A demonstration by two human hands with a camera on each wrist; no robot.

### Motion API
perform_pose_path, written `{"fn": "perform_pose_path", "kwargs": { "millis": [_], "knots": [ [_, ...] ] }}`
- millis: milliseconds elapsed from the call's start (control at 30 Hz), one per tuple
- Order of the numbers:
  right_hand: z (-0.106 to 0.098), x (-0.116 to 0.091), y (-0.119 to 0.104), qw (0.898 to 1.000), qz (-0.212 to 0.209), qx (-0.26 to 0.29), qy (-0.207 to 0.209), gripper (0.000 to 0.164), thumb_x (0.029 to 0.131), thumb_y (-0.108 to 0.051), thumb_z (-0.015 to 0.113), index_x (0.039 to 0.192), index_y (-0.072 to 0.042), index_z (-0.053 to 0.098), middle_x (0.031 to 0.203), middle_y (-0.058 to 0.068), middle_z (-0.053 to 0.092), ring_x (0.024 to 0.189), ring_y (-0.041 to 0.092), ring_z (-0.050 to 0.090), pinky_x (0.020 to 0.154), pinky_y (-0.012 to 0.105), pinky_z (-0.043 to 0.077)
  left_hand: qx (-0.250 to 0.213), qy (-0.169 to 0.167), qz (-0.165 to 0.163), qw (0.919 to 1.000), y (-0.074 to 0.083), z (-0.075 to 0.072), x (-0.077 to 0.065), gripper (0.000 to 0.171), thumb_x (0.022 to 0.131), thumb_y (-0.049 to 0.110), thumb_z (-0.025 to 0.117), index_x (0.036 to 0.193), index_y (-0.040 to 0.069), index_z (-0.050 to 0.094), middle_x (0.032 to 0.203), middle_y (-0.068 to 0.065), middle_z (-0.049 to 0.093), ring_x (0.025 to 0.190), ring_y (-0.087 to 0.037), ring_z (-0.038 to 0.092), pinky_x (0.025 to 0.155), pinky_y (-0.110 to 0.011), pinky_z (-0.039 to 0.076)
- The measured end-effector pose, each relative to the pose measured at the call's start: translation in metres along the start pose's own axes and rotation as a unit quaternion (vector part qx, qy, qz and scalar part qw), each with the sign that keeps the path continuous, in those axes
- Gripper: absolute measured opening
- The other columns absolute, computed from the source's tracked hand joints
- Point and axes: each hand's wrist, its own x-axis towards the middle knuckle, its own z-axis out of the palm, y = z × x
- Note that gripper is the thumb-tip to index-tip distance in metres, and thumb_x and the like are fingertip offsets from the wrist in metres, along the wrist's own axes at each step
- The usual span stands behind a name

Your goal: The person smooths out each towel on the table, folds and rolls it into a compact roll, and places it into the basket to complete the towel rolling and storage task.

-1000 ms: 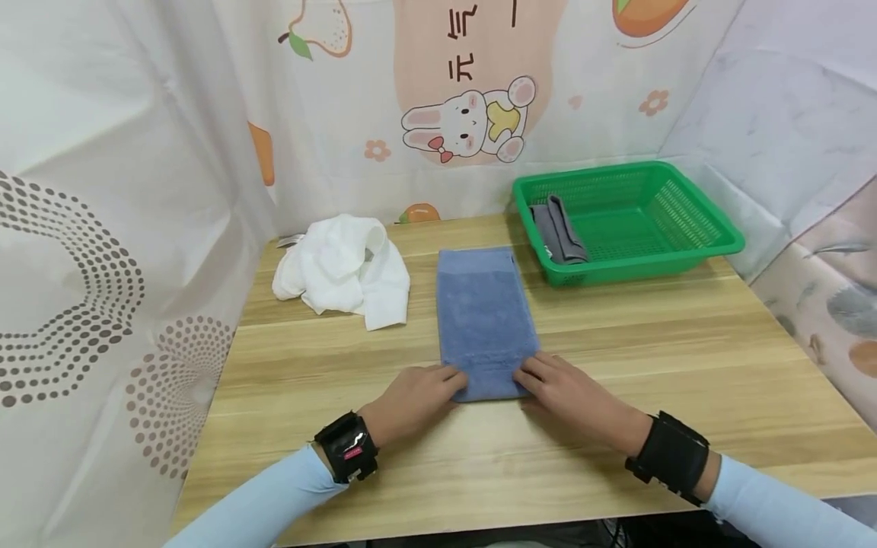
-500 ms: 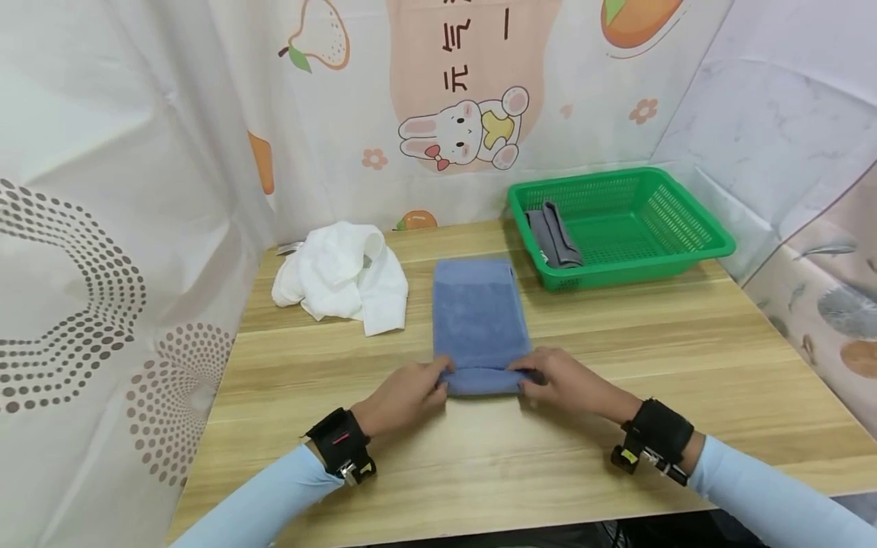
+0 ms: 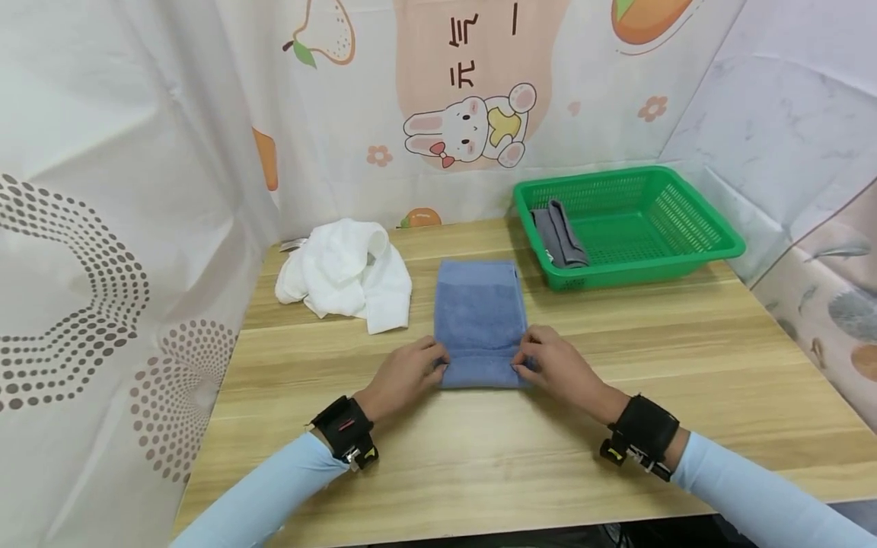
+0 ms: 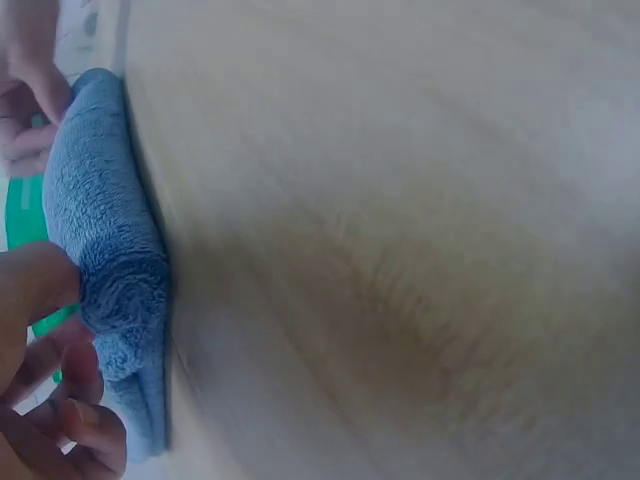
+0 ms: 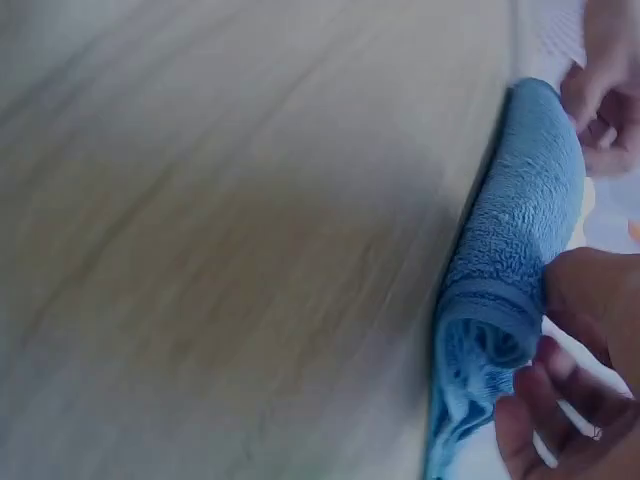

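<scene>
A blue towel lies lengthwise on the table in the head view, its near end rolled up into a thick edge. At the left end of that roll, my left hand pinches the cloth between thumb and fingers. My right hand grips the right end in the same way. The left wrist view shows the rolled layers of the towel as a spiral beside the thumb. From the right wrist view, the towel's roll has an open loop at its end, close to the right thumb and fingertips.
A crumpled white cloth lies at the back left of the wooden table. At the back right stands a green basket with a folded grey cloth at its left side. A printed curtain hangs behind.
The towel's near edge has been rolled away from me, so the flat part is shorter. Both hands have moved slightly forward with the roll.
</scene>
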Motion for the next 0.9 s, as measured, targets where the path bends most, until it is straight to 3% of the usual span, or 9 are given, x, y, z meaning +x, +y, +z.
{"fn": "perform_pose_path", "kwargs": {
  "millis": [100,200,300,400,567,633,733,833,900],
  "knots": [
    [-0.001,-0.001,-0.003,0.994,-0.089,-0.058,0.018,0.013,0.078,0.002,0.084,0.084,-0.006,0.076,0.088,0.003,0.062,0.082,0.019,0.06,0.071,0.034,0.054,0.032,0.001,0.034,0.9989,0.001,-0.002,0.001,0.012,0.096,0.009,0.071,0.103,0.016,0.077,0.106,0.004,0.069,0.094,-0.011,0.068,0.076,-0.026,0.056],
    [-0.004,-0.004,-0.004,0.986,-0.141,-0.087,0.001,0.02,0.076,-0.007,0.089,0.091,0.0,0.077,0.092,0.007,0.065,0.084,0.022,0.063,0.073,0.036,0.056,0.068,-0.018,0.049,0.9963,0.002,-0.003,-0.001,0.014,0.096,0.014,0.069,0.106,0.016,0.079,0.108,0.004,0.069,0.09,-0.01,0.069,0.07,-0.023,0.056],
    [-0.009,-0.009,-0.006,0.979,-0.153,-0.13,-0.03,0.038,0.074,-0.015,0.094,0.103,0.004,0.076,0.102,0.011,0.067,0.093,0.026,0.065,0.08,0.038,0.056,0.112,-0.051,0.053,0.991,0.005,-0.003,-0.003,0.023,0.095,0.031,0.073,0.111,0.016,0.079,0.11,0.004,0.067,0.08,-0.007,0.067,0.059,-0.021,0.052],
    [-0.012,-0.012,-0.008,0.967,-0.162,-0.187,-0.055,0.044,0.077,-0.01,0.09,0.114,0.006,0.073,0.11,0.014,0.067,0.101,0.029,0.065,0.087,0.039,0.056,0.15,-0.064,0.065,0.9844,0.008,-0.001,-0.002,0.034,0.091,0.043,0.078,0.109,0.015,0.078,0.105,0.002,0.063,0.07,-0.007,0.06,0.053,-0.022,0.048],
    [-0.012,-0.014,-0.006,0.951,-0.184,-0.244,-0.057,0.041,0.082,0.001,0.083,0.119,0.009,0.069,0.112,0.016,0.066,0.102,0.03,0.064,0.09,0.04,0.055,0.179,-0.036,0.077,0.9802,0.012,0.002,0.002,0.023,0.09,0.035,0.078,0.093,0.012,0.073,0.085,0.001,0.057,0.061,-0.008,0.053,0.049,-0.026,0.046],
    [-0.011,-0.012,-0.004,0.957,-0.179,-0.224,-0.05,0.041,0.081,0.0,0.084,0.117,0.01,0.069,0.11,0.017,0.067,0.099,0.031,0.065,0.088,0.041,0.055,0.169,-0.027,0.075,0.9823,0.012,0.002,0.002,0.02,0.09,0.03,0.077,0.092,0.011,0.071,0.081,0.001,0.057,0.06,-0.009,0.053,0.049,-0.027,0.046],
    [-0.009,-0.009,0.001,0.978,-0.143,-0.147,-0.043,0.037,0.08,-0.001,0.082,0.113,0.01,0.07,0.104,0.015,0.071,0.093,0.028,0.067,0.086,0.043,0.056,0.114,-0.029,0.058,0.9914,0.009,0.0,0.001,0.02,0.092,0.024,0.074,0.103,0.01,0.066,0.073,0.003,0.056,0.057,-0.008,0.052,0.048,-0.026,0.043],
    [-0.01,-0.007,0.008,0.995,-0.067,-0.031,-0.061,0.03,0.085,-0.003,0.074,0.114,0.004,0.072,0.097,0.007,0.071,0.081,0.018,0.064,0.077,0.038,0.056,0.031,-0.043,0.039,0.9978,0.006,-0.002,-0.001,0.026,0.097,0.02,0.07,0.12,0.013,0.059,0.067,0.008,0.052,0.055,-0.005,0.048,0.048,-0.023,0.04],
    [-0.012,-0.006,0.011,0.995,-0.001,0.05,-0.09,0.025,0.092,-0.006,0.068,0.117,-0.001,0.071,0.092,0.0,0.069,0.075,0.011,0.058,0.071,0.033,0.054,-0.013,-0.059,0.028,0.9978,0.003,-0.004,-0.002,0.026,0.101,0.021,0.065,0.125,0.016,0.058,0.065,0.011,0.049,0.054,-0.003,0.045,0.048,-0.021,0.038]
  ]
}}
